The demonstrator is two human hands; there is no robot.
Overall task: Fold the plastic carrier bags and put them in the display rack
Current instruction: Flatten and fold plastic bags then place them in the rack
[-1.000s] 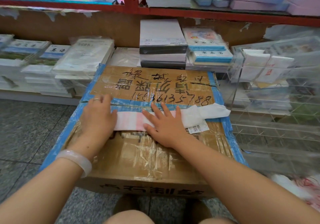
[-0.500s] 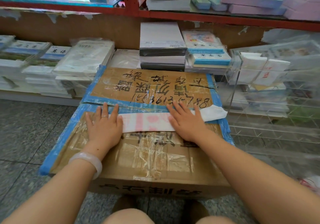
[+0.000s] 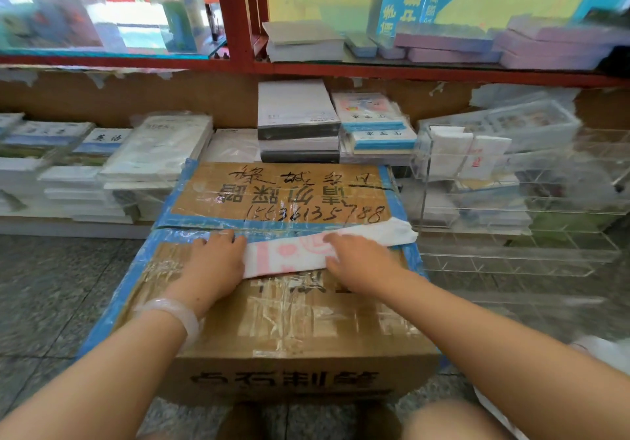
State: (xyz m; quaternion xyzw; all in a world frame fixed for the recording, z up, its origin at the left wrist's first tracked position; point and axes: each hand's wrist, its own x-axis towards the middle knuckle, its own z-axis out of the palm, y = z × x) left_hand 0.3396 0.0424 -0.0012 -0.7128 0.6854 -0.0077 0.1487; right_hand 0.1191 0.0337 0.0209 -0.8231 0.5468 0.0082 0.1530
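Note:
A white plastic carrier bag point(image 3: 293, 255) with pink print lies folded into a long narrow strip across the top of a taped cardboard box point(image 3: 289, 320). My left hand point(image 3: 214, 262) presses flat on the strip's left end. My right hand point(image 3: 358, 262) presses flat on the strip right of its middle, and the bag's white right end point(image 3: 399, 231) sticks out past it. The clear acrylic display rack point(image 3: 511, 194) stands to the right of the box, with folded white bags point(image 3: 467, 153) in its upper compartments.
Stacks of wrapped exercise books point(image 3: 150, 156) and paper reams point(image 3: 296, 119) line the low ledge behind the box. A red-framed glass shelf point(image 3: 238, 61) runs above. More plastic bags point(image 3: 606, 351) lie on the tiled floor at the right.
Both hands have slid along the strip, the right hand moving rightward from the middle and then back a little. The bag stays flat on the box.

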